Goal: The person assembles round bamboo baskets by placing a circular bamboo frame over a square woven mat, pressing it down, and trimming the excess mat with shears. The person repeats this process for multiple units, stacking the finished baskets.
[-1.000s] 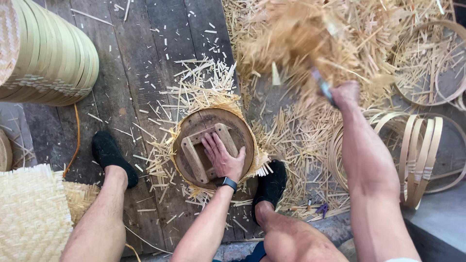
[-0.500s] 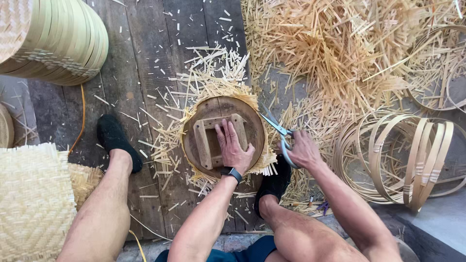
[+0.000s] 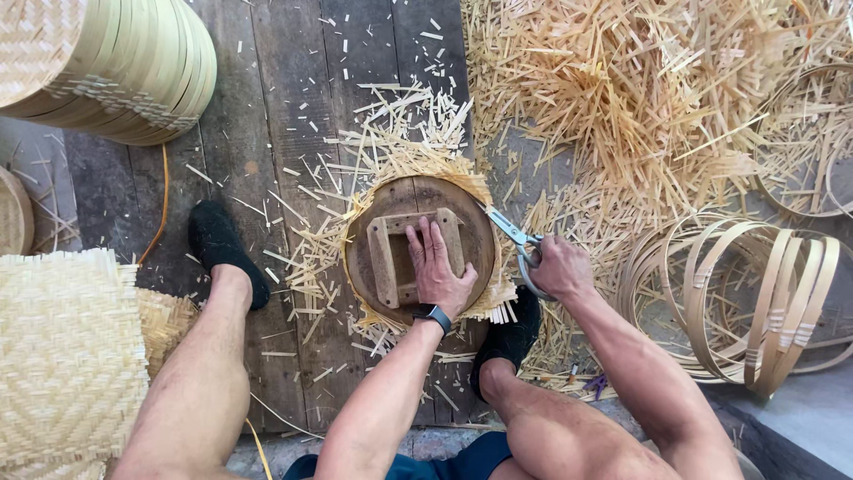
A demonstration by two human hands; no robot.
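My left hand [image 3: 437,265] lies flat, fingers together, pressing on the wooden handle block of a round wooden form [image 3: 373,242] that sits on a woven bamboo mat [image 3: 391,160]. Frayed strip ends stick out all around the form. My right hand [image 3: 558,265] grips a pair of metal scissors [image 3: 514,238] at the form's right edge, blades pointing up-left against the protruding strips. A black watch is on my left wrist.
A stack of bamboo hoops [image 3: 133,71] with a woven top stands at upper left. Woven mats [image 3: 67,356] lie at lower left. A big heap of bamboo offcuts [image 3: 640,98] fills the upper right, loose bamboo rings [image 3: 764,302] lie at right. My feet in black shoes [image 3: 222,249] flank the form.
My right hand came down from the offcut heap at upper right to the form's right edge with the scissors. The left hand stayed on the form.
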